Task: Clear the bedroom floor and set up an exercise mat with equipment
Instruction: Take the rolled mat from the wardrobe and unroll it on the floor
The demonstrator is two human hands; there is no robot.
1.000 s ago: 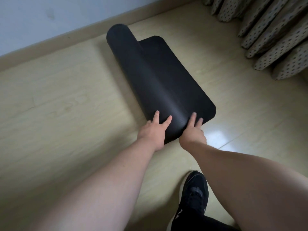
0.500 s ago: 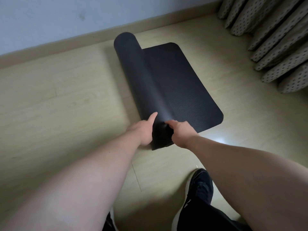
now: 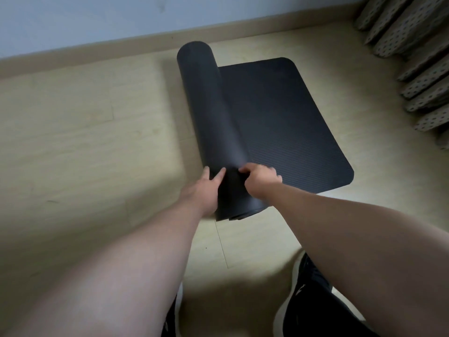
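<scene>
A black ribbed exercise mat (image 3: 286,122) lies partly unrolled on the pale wooden floor (image 3: 85,142). Its flat end points right, and the thick rolled part (image 3: 209,105) runs from the wall toward me. My left hand (image 3: 204,188) presses the left side of the roll's near end with straight fingers. My right hand (image 3: 260,181) holds the same end from the right, with its fingers curled over the top of the roll. The roll's near end face is mostly hidden between my hands.
A wall with a wooden skirting board (image 3: 97,54) runs along the back, just behind the roll's far end. Dotted curtains (image 3: 418,57) hang at the right, close to the mat's flat end. My black shoes (image 3: 313,283) stand on the floor below my arms.
Both hands slid from lying flat on top of the roll to its near end. The right hand's fingers curled over the roll. More of the flat ribbed part shows.
</scene>
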